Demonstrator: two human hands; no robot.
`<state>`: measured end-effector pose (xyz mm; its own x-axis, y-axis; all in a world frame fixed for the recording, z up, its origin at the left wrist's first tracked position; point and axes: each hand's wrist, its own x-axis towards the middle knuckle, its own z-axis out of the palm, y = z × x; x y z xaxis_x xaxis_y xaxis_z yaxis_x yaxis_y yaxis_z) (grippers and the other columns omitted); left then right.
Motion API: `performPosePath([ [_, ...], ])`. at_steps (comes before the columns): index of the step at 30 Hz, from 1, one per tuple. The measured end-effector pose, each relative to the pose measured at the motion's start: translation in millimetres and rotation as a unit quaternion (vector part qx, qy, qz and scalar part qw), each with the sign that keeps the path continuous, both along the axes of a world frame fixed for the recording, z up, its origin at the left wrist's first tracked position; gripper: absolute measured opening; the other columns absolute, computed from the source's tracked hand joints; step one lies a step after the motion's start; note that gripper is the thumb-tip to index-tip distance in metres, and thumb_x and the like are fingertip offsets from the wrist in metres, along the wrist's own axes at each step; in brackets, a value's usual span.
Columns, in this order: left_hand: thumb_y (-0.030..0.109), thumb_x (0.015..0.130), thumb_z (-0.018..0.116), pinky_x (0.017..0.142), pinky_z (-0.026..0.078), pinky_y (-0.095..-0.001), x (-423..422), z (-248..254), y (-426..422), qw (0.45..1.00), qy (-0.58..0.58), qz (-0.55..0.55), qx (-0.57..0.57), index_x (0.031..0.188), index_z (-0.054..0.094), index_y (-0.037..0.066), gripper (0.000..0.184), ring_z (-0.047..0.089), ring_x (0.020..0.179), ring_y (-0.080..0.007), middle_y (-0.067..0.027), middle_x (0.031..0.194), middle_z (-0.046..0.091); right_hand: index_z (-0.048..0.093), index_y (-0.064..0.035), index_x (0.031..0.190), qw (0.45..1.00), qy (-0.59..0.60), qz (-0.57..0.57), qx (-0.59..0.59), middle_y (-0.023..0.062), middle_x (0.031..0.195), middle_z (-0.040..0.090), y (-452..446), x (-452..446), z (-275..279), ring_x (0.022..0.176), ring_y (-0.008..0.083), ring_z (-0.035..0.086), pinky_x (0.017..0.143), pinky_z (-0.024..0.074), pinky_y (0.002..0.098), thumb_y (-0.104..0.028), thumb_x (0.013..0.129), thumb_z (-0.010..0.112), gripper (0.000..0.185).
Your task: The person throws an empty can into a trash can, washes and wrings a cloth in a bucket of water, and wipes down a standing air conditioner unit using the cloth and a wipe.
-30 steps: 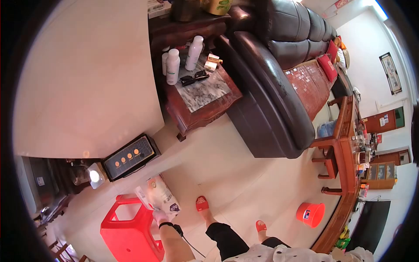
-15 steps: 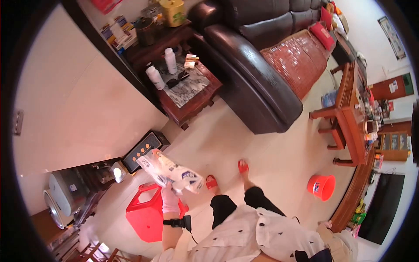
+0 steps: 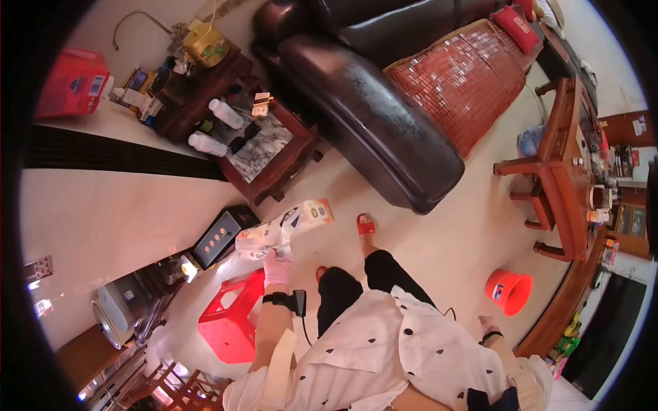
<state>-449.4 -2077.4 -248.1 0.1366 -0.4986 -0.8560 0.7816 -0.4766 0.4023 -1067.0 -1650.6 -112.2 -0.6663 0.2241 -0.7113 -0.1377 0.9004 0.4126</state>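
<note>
A white plastic package (image 3: 284, 227) with orange and dark blue print hangs in front of my body, above the floor. My left hand (image 3: 276, 266), in a pink glove with a black strap at the wrist, grips its lower edge. Below and left of that hand stands a red plastic stool (image 3: 234, 320). On the right, my right hand (image 3: 488, 325) hangs low beside my body, with a dark band at the wrist; its fingers are too small to make out. The red bucket (image 3: 509, 292) on the floor is the nearest thing to it.
A dark leather sofa (image 3: 384, 123) is ahead. Left of it stands a small marble-topped table (image 3: 264, 152) with white bottles (image 3: 226, 114). A black speaker (image 3: 221, 236) sits by the wall. A wooden table (image 3: 563, 168) stands on the right.
The package has risen from beside the stool and turned, still in my left hand. My feet and the view have shifted. My right hand now shows more clearly at the right.
</note>
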Motion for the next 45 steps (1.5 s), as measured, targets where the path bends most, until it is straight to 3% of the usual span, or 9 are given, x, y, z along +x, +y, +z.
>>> performPosePath([
  [6,0.020,0.094,0.050,0.088,0.045,-0.0325,-38.9,28.1,-9.9,0.997,0.038,0.061,-0.003,0.108,0.057,0.008,0.019,0.055,0.097,-0.0214,-0.0045,0.105,0.060,0.062,0.0016,0.108,0.988,0.008,0.148,0.051,0.0186,0.107,0.064,-48.8,-79.5,-15.8,0.105,0.0345,0.059,0.084,0.0471,0.0414,-0.027,0.080,0.054,0.041],
  [12,0.018,0.096,0.048,0.091,0.044,-0.0331,-70.2,-19.9,-50.2,0.999,-0.005,0.038,-0.024,0.111,0.058,0.005,0.022,0.056,0.097,-0.0212,-0.0068,0.108,0.061,0.071,-0.0128,0.090,0.688,-0.107,0.700,0.160,0.0075,0.086,0.070,-134.6,-81.9,-17.4,0.074,0.0224,0.068,0.062,0.0548,0.0356,-0.016,0.073,0.064,0.019],
  [16,0.025,0.096,0.049,0.082,0.046,-0.0316,-104.7,-78.8,-66.7,0.990,0.009,0.136,0.034,0.114,0.057,0.004,0.028,0.057,0.092,-0.0182,-0.0051,0.103,0.061,0.060,-0.0016,0.089,0.893,-0.121,0.434,-0.006,0.0219,0.094,0.064,-170.8,-52.1,56.3,0.097,0.0392,0.059,0.078,0.0478,0.0456,-0.031,0.086,0.049,0.032],
  [23,0.032,0.094,0.051,0.080,0.047,-0.0349,-137.7,-157.1,-119.1,0.928,-0.284,-0.232,0.068,0.112,0.057,0.004,0.034,0.058,0.092,-0.0217,-0.0088,0.107,0.062,0.058,-0.0078,0.105,0.788,-0.226,0.543,0.181,0.0180,0.103,0.062,-113.7,-60.8,139.9,0.100,0.0351,0.059,0.084,0.0489,0.0435,-0.033,0.052,0.076,0.061],
  [26,0.035,0.094,0.050,0.079,0.046,-0.0363,-170.5,-188.3,-161.2,0.990,-0.049,0.123,0.047,0.110,0.057,0.003,0.037,0.058,0.090,-0.0245,-0.0093,0.102,0.064,0.060,-0.0058,0.085,0.851,-0.199,0.462,0.150,0.0178,0.083,0.064,-46.9,-74.7,150.6,0.083,0.0369,0.063,0.075,0.0494,0.0458,-0.032,0.077,0.056,0.028],
  [29,0.025,0.095,0.047,0.077,0.051,-0.0336,-186.2,-259.6,-175.9,0.989,-0.137,0.007,-0.048,0.120,0.054,0.006,0.032,0.060,0.090,-0.0212,-0.0071,0.102,0.063,0.061,-0.0060,0.087,0.926,-0.128,0.306,0.181,0.0179,0.085,0.064,-67.9,-28.4,174.7,0.085,0.0375,0.062,0.075,0.0494,0.0457,-0.032,0.077,0.056,0.028],
  [31,0.019,0.093,0.050,0.082,0.046,-0.0308,-180.5,-260.3,-186.9,0.907,-0.285,-0.300,-0.072,0.127,0.048,0.002,0.039,0.052,0.104,-0.0170,-0.0085,0.120,0.055,0.061,-0.0062,0.088,0.941,-0.112,0.267,0.175,0.0180,0.086,0.064,-62.4,-18.0,184.4,0.086,0.0379,0.062,0.076,0.0493,0.0457,-0.032,0.077,0.056,0.028],
  [39,0.027,0.086,0.062,0.094,0.040,-0.0456,-160.6,-176.5,-237.7,0.970,-0.061,-0.233,-0.013,0.137,0.035,0.010,0.060,0.042,0.120,-0.0302,-0.0121,0.134,0.039,0.063,-0.0067,0.092,0.928,-0.194,0.309,0.076,0.0184,0.090,0.065,22.1,-1.5,172.4,0.090,0.0395,0.061,0.077,0.0492,0.0455,-0.032,0.077,0.056,0.030],
  [45,0.038,0.085,0.056,0.108,0.025,-0.0515,-137.9,-153.3,-190.1,0.992,-0.042,-0.115,-0.001,0.142,0.028,0.018,0.066,0.019,0.134,-0.0390,-0.0104,0.149,0.018,0.052,-0.0026,0.127,0.979,0.141,-0.071,-0.130,0.0219,0.142,0.038,-55.8,41.1,145.9,0.134,0.0376,0.029,0.109,0.0273,0.0388,-0.038,0.079,0.060,0.060],
])
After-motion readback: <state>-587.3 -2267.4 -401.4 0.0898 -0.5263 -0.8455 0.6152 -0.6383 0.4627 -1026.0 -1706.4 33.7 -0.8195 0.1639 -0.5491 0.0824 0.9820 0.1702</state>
